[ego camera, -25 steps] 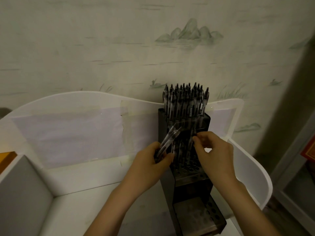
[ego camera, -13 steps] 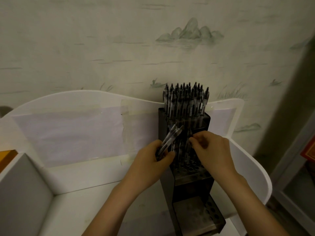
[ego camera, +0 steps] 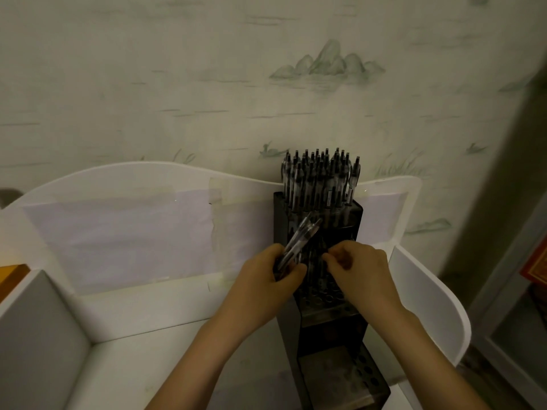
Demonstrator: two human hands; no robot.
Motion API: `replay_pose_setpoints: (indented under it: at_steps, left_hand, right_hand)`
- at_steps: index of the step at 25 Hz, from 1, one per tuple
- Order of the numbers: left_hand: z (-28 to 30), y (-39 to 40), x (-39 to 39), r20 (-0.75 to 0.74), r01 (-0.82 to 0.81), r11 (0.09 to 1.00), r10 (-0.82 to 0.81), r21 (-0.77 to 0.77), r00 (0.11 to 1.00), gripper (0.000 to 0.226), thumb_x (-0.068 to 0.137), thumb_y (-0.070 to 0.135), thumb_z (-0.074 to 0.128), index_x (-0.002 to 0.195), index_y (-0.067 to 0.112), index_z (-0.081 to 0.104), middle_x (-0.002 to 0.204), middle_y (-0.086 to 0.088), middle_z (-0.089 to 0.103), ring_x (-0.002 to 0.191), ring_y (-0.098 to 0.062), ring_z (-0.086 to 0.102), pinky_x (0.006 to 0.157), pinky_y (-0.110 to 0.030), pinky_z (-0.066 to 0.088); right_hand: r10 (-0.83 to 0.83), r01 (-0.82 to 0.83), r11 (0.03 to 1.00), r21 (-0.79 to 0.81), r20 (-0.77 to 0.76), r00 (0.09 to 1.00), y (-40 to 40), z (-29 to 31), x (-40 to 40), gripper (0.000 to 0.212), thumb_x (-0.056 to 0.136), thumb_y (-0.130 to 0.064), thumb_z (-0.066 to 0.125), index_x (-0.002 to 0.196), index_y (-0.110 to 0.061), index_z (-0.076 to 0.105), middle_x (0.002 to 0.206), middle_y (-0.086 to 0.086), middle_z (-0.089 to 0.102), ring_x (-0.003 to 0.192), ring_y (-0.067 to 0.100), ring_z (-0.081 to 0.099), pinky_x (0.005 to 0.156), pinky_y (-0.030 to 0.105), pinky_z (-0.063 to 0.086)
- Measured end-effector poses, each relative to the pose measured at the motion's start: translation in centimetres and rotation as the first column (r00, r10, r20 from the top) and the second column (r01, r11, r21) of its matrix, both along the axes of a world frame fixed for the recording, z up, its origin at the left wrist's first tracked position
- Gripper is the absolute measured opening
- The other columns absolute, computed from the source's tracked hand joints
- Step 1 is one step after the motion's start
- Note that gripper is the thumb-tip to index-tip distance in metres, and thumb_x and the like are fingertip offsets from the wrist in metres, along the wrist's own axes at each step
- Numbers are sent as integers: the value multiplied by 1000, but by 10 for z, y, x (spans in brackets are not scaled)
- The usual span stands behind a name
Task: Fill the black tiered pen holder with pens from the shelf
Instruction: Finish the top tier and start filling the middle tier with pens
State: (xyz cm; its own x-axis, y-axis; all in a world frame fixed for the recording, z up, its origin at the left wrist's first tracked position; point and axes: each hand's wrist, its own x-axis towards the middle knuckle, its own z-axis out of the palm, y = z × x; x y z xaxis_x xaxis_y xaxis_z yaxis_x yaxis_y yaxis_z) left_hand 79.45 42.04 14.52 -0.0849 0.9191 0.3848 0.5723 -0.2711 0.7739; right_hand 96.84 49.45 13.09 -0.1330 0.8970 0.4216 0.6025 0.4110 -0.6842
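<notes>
Pale wallpaper (ego camera: 207,69) w/ faint green hills fills the background; below it, a white shelf unit (ego camera: 133,179) w/ a curved back panel & paper taped across it. Far left, an orange edge (ego camera: 11,272) shows past a grey divider (ego camera: 44,335). Left hand (ego camera: 266,279), approx. centre, grips a bundle of clear pens (ego camera: 299,241), tips angled up & to the right, touching the holder's left side. Black tiered pen holder (ego camera: 331,315) stands on the shelf at right-centre; top tier packed w/ upright pens (ego camera: 319,179), mid tier part filled, bottom tier's holes bare. Right hand (ego camera: 358,270) sits over the mid tier, fingers curled, fingertips (ego camera: 327,257) pinching something dark there; can't tell exactly what. Right of that, shelf's white side panel (ego camera: 429,297).
</notes>
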Motion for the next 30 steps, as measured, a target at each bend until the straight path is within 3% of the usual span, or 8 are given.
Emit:
replay_pose_setpoints:
  at_steps: [7, 10, 12, 14, 18, 22, 25, 30]
  left_hand:
    - [0, 0, 3, 10, 1, 1000, -1, -13, 1000, 28, 88, 32, 64, 74, 12, 50, 56, 15, 46, 49, -1, 40, 49, -13, 35]
    - [-1, 0, 5, 5, 12, 1000, -12, -18, 1000, 27, 90, 30, 64, 73, 15, 49, 57, 17, 48, 49, -1, 41, 49, -12, 34]
    - [-3, 1, 6, -3, 7, 1000, -7, -24, 1000, 25, 90, 30, 63, 74, 16, 49, 58, 17, 48, 49, -1, 41, 48, -12, 34]
    - [-4, 2, 7, -20, 0, 1000, -1, -29, 1000, 23, 90, 29, 63, 73, 21, 49, 58, 18, 51, 49, 0, 44, 47, -11, 34]
    - [-5, 4, 13, -38, 7, 999, -9, -42, 999, 18, 90, 28, 63, 77, 25, 52, 61, 17, 57, 50, 2, 50, 47, -10, 36]
    - [-7, 4, 16, -60, 13, 999, -16, -50, 998, 12, 91, 33, 61, 85, 24, 55, 64, 4, 59, 54, -3, 54, 49, -18, 41]
    - [-6, 4, 17, -55, 16, 999, -17, -35, 998, 12, 91, 30, 62, 85, 21, 56, 62, 4, 57, 52, -2, 52, 47, -15, 38]
    - [-5, 2, 9, -34, -8, 1000, 7, -28, 999, 20, 90, 28, 64, 78, 18, 52, 55, 11, 50, 48, 0, 44, 46, -13, 33]
  right_hand:
    - [-10, 11, 999, -50, 17, 1000, -2, -4, 7, 14, 86, -24, 73, 98, -15, 75, 87, -2, 72, 71, 1, 60, 59, -3, 39]
    - [-11, 11, 1000, -24, -32, 999, -11, 3, 8, 27, 85, -28, 75, 110, -18, 72, 90, -8, 71, 74, -4, 60, 64, -4, 39]
    - [0, 11, 998, 68, -162, 987, -20, 12, 9, 17, 84, -26, 75, 101, -26, 72, 80, -19, 69, 74, -6, 63, 66, -3, 41]
    - [84, -55, 993, 101, -305, 949, -30, 24, 8, 3, 83, -31, 73, 87, -30, 74, 73, -19, 70, 72, -4, 66, 66, 4, 48]
    - [254, -310, 950, -29, -505, 825, -41, 40, -1, 24, 72, -49, 70, 83, -29, 75, 78, -9, 75, 71, 11, 72, 66, 22, 58]
    - [210, -359, 922, -143, -594, 776, -38, 36, -1, 29, 69, -40, 74, 88, -19, 77, 81, -3, 77, 74, 14, 73, 63, 18, 55]
    - [172, -359, 915, -182, -631, 757, -36, 36, 3, 20, 75, -30, 75, 90, -17, 77, 83, 1, 77, 75, 18, 73, 67, 22, 57]
    - [70, -298, 946, -126, -820, 568, -28, 55, 25, 15, 78, -13, 72, 91, -6, 75, 83, 12, 76, 73, 22, 73, 68, 25, 59]
